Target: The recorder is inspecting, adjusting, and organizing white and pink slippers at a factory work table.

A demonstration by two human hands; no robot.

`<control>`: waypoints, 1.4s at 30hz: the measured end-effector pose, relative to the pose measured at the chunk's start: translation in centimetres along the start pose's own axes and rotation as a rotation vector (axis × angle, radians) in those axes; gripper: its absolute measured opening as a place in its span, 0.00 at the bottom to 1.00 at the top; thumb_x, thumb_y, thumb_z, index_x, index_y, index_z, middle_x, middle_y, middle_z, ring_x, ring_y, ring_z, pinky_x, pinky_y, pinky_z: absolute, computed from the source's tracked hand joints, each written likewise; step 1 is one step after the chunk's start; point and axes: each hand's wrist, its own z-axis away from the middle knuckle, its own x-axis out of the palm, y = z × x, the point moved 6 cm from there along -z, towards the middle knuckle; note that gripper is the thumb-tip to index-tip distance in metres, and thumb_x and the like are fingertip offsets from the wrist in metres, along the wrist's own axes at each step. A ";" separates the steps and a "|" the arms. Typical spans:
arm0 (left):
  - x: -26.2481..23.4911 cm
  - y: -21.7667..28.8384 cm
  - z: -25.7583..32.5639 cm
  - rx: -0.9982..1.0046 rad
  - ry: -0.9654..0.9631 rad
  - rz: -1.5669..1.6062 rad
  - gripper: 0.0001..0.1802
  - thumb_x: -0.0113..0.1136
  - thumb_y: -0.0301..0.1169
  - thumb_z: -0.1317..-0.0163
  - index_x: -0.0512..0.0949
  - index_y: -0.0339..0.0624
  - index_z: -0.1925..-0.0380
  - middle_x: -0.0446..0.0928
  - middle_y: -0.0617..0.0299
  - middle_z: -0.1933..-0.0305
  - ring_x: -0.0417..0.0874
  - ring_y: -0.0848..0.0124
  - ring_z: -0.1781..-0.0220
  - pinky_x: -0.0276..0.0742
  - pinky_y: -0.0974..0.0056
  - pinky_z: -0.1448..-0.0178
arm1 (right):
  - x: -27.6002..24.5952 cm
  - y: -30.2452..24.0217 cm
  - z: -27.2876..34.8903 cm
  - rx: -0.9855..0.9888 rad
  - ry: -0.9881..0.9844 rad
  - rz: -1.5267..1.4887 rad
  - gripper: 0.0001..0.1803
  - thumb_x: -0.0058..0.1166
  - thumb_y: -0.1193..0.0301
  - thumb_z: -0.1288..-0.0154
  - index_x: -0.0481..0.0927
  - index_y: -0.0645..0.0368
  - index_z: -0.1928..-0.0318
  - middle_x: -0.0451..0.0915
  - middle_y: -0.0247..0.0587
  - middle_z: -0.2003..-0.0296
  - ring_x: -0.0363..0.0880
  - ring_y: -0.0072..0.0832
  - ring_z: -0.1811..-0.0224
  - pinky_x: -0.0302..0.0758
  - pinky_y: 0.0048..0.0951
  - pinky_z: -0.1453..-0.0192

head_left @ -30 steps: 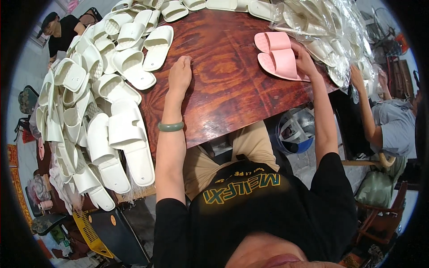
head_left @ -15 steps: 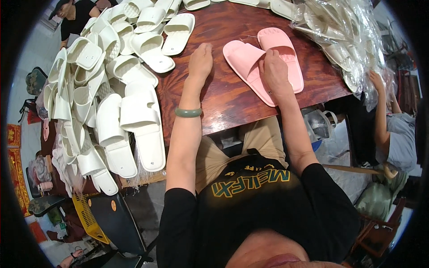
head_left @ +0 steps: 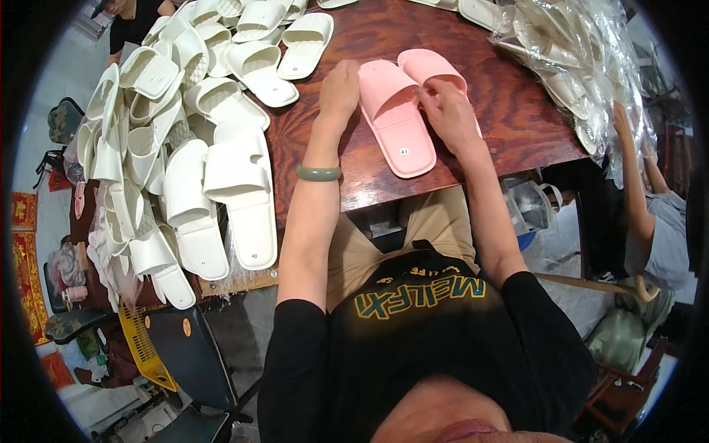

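Note:
Two pink slippers lie side by side on the brown wooden table before me, soles down and toes pointing away. The left slipper (head_left: 399, 122) shows its whole footbed; the right slipper (head_left: 436, 68) is partly covered by my right hand (head_left: 449, 114). That hand is closed, its fingertips at the inner edges of the straps where the pair meets. My left hand (head_left: 340, 92), with a green bangle on its wrist, is curled beside the left slipper's toe. Whatever its fingers may pinch is hidden.
A heap of white slippers (head_left: 247, 196) covers the table's left side and reaches its far edge. Clear plastic bags of pale slippers (head_left: 565, 74) lie at the far right, with another person's arm (head_left: 631, 170) beside them. A dark chair (head_left: 188, 354) stands lower left.
The left pink slipper has turned from slanting to nearly straight and shifted left, toward my left hand. The right slipper has also moved left, and my right hand slightly with it.

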 end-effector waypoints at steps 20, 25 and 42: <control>1.0 14.2 9.5 0.159 -0.746 0.588 0.23 0.49 0.41 0.33 0.72 0.36 0.45 0.74 0.55 0.46 0.69 0.70 0.43 0.60 0.67 0.38 | -6.6 -2.0 9.2 0.570 -0.315 -1.025 0.10 0.48 0.72 0.32 0.79 0.65 0.57 0.79 0.32 0.74 0.71 0.11 0.76 0.59 0.12 0.79; 1.1 13.6 8.2 0.285 -0.932 0.553 0.22 0.50 0.40 0.34 0.73 0.36 0.46 0.74 0.58 0.46 0.71 0.74 0.45 0.64 0.69 0.39 | -9.4 -0.3 10.0 0.371 -0.165 -0.657 0.09 0.52 0.76 0.36 0.80 0.65 0.58 0.79 0.30 0.74 0.72 0.14 0.75 0.69 0.17 0.71; 0.3 -2.5 -2.4 0.109 -0.053 0.239 0.17 0.53 0.36 0.37 0.78 0.32 0.58 0.81 0.61 0.67 0.77 0.77 0.65 0.71 0.73 0.60 | -4.3 -3.0 5.2 0.000 -0.144 -0.053 0.06 0.52 0.71 0.40 0.80 0.58 0.67 0.73 0.48 0.83 0.75 0.38 0.82 0.69 0.32 0.78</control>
